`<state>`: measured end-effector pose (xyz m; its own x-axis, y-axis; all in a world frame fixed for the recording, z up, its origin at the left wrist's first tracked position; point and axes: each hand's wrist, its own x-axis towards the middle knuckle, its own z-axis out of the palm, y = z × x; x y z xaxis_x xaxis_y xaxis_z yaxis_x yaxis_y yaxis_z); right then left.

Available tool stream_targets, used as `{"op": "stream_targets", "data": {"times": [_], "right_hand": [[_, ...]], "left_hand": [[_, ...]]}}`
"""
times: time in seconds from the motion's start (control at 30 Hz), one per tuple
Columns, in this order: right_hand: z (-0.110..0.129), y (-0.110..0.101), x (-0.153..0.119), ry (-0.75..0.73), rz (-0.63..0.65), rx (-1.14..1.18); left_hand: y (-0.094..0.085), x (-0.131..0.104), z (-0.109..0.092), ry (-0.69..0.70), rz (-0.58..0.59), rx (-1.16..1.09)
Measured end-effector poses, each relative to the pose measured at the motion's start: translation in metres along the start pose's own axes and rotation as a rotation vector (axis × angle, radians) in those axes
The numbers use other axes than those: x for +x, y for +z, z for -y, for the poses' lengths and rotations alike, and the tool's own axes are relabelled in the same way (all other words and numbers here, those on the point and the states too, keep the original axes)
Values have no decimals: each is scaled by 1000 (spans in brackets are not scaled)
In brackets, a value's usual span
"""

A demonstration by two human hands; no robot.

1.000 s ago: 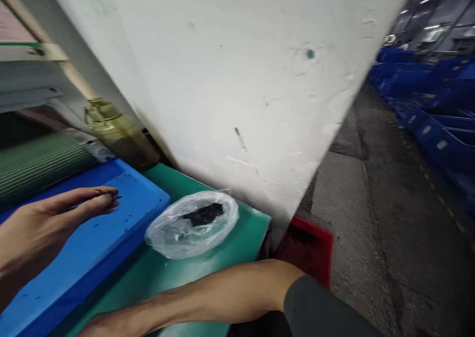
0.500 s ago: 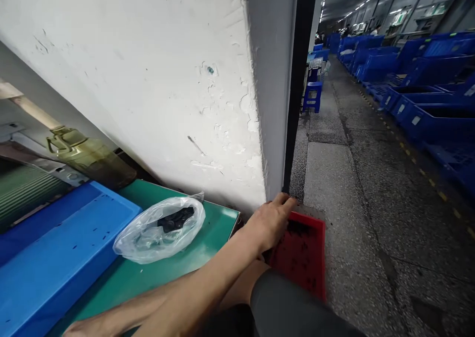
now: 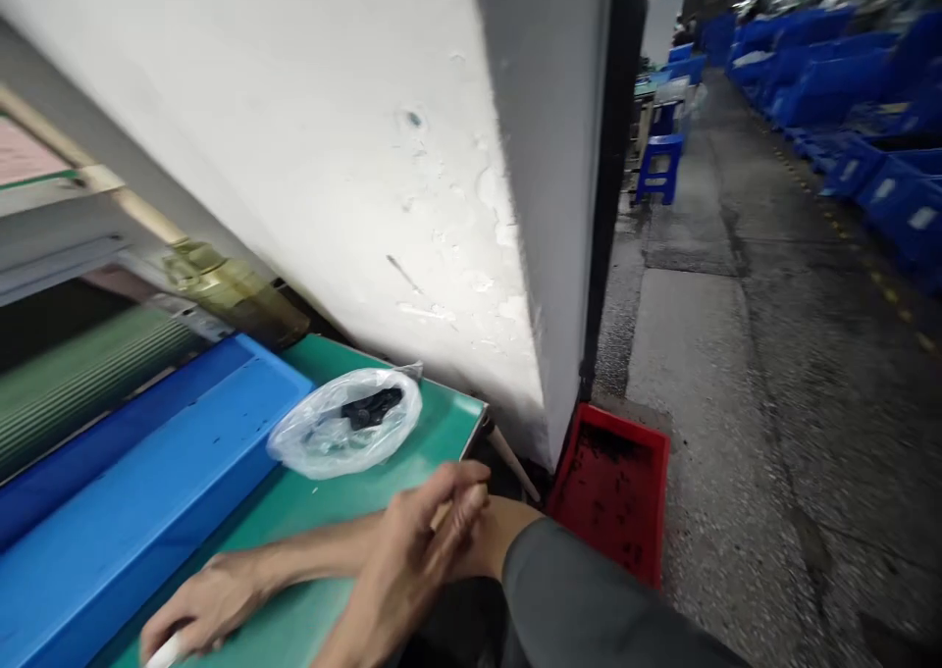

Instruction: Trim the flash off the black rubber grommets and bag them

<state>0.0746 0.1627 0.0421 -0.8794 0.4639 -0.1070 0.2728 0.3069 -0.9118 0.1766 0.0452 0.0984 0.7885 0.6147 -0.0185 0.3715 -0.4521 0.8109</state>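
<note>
My right arm, in a short grey sleeve, bends leftward over the green tabletop (image 3: 324,614). At its end my right hand (image 3: 202,609) is closed around a small white object (image 3: 168,651), partly cut off by the bottom edge. Crossing over that forearm, my left hand (image 3: 445,521) is near the right elbow, its fingertips pinched together; whatever is between them is too small and blurred to name. An open clear plastic bag (image 3: 316,442) holding black pieces (image 3: 372,408) lies on the tabletop beyond both hands.
A long blue tray (image 3: 162,472) lies at left, beside a green ribbed belt (image 3: 103,379) and a tinted bottle (image 3: 235,290). A white pillar (image 3: 331,158) rises behind the table. On the floor, a red tray (image 3: 657,511) contains dark bits. Blue bins line the aisle.
My left hand has drawn back from above the red tray toward my right elbow. My right hand shows more fully, with the white object now visible. The view has shifted somewhat.
</note>
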Motion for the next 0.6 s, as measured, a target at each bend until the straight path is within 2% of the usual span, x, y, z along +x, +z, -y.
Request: {"op": "stream_targets", "data": {"times": [0.07,0.17,0.27,0.37,0.47,0.53,0.6], "right_hand": [[6,2,-14,-34,-159,22],[3,16,-22,-138,-186,-24],[-10,25,-8,-238,-195,-26],[-18,30,8,-298,-156,-28],[-23,35,8,-275,-130,12],[-27,36,7,-221,-127,42],[-31,35,8,-172,-155,72]], "left_hand": [[3,-31,7,-15,-23,-5],[12,-71,16,-5,-191,-28],[10,-101,38,35,-467,-39],[0,-137,67,-140,-650,-126],[-10,-170,91,-254,-672,-195],[-19,-181,105,-232,-667,-164],[-31,-183,122,-196,-662,-96]]}}
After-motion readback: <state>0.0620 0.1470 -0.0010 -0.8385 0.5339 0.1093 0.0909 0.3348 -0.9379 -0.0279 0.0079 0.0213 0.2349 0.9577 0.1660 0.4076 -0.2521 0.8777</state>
